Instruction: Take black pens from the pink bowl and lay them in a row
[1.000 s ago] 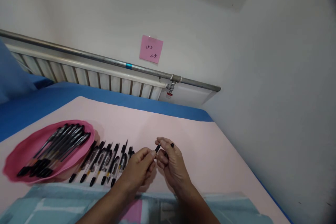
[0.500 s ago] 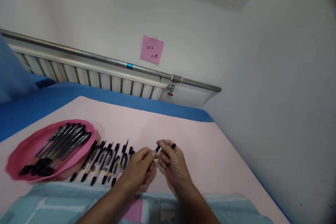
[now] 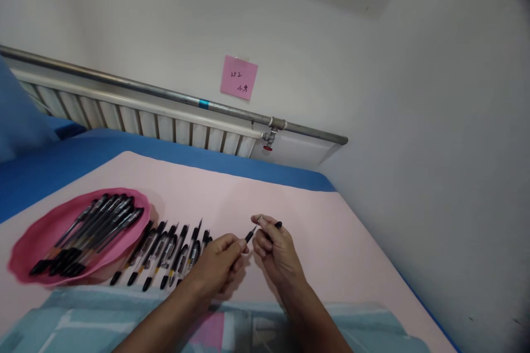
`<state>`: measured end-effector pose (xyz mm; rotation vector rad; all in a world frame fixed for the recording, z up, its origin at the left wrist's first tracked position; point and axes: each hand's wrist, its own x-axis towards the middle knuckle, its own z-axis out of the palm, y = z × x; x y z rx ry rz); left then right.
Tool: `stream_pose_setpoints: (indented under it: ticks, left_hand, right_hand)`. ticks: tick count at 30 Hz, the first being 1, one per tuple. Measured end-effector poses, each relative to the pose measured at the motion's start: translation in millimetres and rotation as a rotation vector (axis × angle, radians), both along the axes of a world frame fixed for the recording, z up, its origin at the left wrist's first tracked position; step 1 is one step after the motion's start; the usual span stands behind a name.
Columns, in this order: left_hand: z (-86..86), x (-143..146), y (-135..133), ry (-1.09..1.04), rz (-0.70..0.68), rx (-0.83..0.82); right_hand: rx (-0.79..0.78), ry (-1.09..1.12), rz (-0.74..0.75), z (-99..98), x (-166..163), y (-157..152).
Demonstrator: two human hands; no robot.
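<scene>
Pale wall (image 3: 397, 71) behind, pink tabletop (image 3: 331, 242) below, scalloped pink tray (image 3: 31, 237) of black pens (image 3: 101, 226) at left, loose pens (image 3: 168, 253) rowed alongside, and left hand (image 3: 221, 262), right hand (image 3: 275, 245), close together! Left pinches an uncapped pen (image 3: 249, 235) above the tabletop; right grips a mostly hidden black-ended piece (image 3: 278, 225).

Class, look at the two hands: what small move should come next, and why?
Perhaps the right hand should turn its black-ended piece, possibly a cap, toward the pen: the left hand holds that pen with its tip bare and pointing toward the right hand, while the piece's visible black end juts away from it.
</scene>
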<state>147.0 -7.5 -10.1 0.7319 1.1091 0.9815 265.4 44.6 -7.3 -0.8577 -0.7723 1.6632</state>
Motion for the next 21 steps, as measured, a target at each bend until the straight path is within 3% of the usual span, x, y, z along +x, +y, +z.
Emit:
stream_pose_setpoints:
  ticks: [7, 13, 21]
  left_hand:
    - [3.3, -1, -2, -0.054, -0.002, -0.037]
    - [1.8, -3, -1, -0.066, 0.020, -0.052]
    - [3.6, -2, -1, 0.009, -0.027, -0.053]
  right_hand:
    - [-0.022, 0.054, -0.132, 2.1, 12, 10]
    - [0.011, -0.123, 0.020, -0.7, -3, -5]
    - [0.043, -0.142, -0.114, -5.5, -5, -3]
